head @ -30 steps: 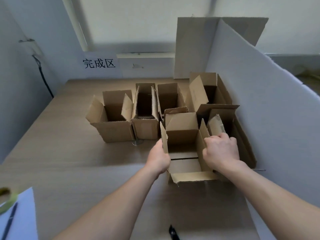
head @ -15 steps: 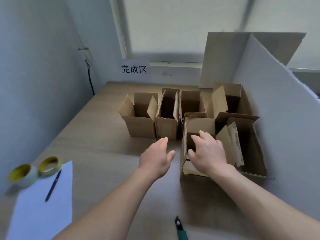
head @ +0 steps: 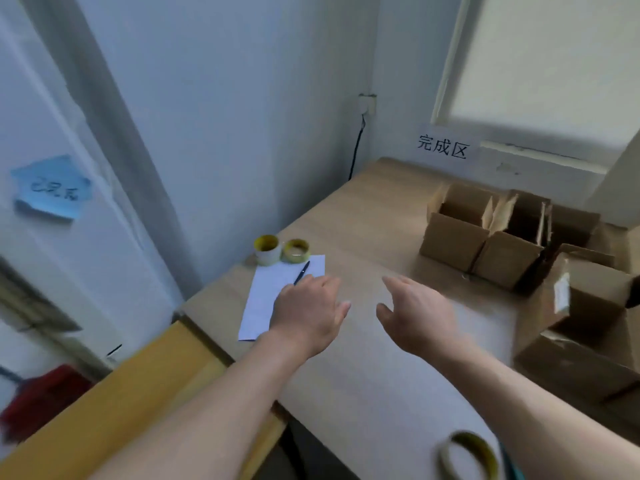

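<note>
Reaching across the tabletop [head: 363, 230], a person is holding both hands just above the surface, neither gripping anything. The L hand [head: 306, 315] is hovering over a sheet of paper [head: 266, 306], its fingers [head: 322, 285] lying loose & near-straight, tips at or just short of the pen [head: 302, 271] lying diagonally on the sheet's far corner; blur is hiding whether they are touching. The R hand [head: 417, 318] is hanging over bare wood, fingers spread wide. Two tape rolls [head: 266, 251] are sitting just beyond the pen, close to the wall [head: 242, 133] & the tabletop's L edge; a third tape roll [head: 467, 455] is lying by the near edge, beside the R forearm. Open cardboard boxes [head: 485, 244] are standing well apart to the R.

Risks, judged from here: w/ the L hand probably going for the pen or the rolls, a flat, fast sweep could be pushing the pen instead of pinching it, sending it rolling off the sheet. The loose sheet is offering no grip, so a dragging palm may be sliding paper & pen toward the edge. A nudge could be tipping a roll off the tabletop; the R forearm, swinging back, could be knocking the near roll to the floor.
</note>
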### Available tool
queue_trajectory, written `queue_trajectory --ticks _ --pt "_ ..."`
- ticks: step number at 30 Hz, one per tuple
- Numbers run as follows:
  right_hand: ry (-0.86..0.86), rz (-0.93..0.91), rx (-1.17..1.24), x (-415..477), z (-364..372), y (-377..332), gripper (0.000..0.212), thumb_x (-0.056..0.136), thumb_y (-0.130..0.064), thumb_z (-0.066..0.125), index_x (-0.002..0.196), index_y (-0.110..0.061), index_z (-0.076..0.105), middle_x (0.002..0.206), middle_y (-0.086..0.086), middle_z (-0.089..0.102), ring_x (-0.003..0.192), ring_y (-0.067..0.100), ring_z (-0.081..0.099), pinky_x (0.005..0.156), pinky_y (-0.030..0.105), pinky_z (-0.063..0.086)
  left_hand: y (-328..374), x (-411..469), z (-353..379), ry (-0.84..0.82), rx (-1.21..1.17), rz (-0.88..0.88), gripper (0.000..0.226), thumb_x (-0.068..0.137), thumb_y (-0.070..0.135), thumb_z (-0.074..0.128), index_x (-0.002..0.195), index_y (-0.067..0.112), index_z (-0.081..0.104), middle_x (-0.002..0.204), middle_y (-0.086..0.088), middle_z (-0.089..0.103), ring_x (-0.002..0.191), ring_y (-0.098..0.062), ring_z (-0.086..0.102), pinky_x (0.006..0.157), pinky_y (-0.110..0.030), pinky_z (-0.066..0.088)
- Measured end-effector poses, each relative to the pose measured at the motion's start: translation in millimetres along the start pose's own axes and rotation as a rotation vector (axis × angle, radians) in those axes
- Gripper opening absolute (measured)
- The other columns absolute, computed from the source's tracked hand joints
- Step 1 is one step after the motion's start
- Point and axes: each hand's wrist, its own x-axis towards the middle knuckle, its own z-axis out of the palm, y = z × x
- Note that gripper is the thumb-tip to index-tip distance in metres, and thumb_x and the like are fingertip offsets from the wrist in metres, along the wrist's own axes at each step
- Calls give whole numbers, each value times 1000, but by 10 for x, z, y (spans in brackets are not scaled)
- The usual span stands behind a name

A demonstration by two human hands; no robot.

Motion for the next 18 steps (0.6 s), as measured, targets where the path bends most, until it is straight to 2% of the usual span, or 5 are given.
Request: queue_trajectory --ticks 3,8,11,15,18 --pt "-59 -103 14 -137 141 -729 40 93 -38 48 128 -19 50 114 -1 63 104 28 59 81 36 50 -628 -534 -78 1 -9 -109 41 101 48 37 126 21 54 124 4 59 115 -20 52 80 -34 41" --pt "-95 -283 51 -412 403 -1771 40 95 -39 47 127 -15 51 121 -2 62 107 24 58 83 37 50 -1475 -1398 -171 17 3 -315 32 98 49 38 103 23 56 109 4 62 105 -22 55 76 -35 41" --pt "-123 -407 68 -571 485 -2308 38 95 -41 47 125 -18 53 120 -4 63 108 23 59 84 36 50 -1852 -1885 -215 37 9 -446 40 98 51 40 120 23 58 124 3 62 117 -21 53 91 -37 44" --pt "-180 -605 69 -836 574 -2849 36 96 -44 47 123 -22 52 121 -4 60 110 23 60 84 36 51 -2118 -2511 -302 65 31 -602 43 99 50 39 128 23 56 131 3 59 122 -21 50 96 -39 44" --pt "-198 -764 82 -1040 623 -3151 49 98 -45 47 141 -22 45 139 -4 55 114 21 60 86 34 52 -2159 -2983 -331 76 39 -739 45 100 49 39 131 22 54 134 4 57 125 -20 49 99 -41 43"
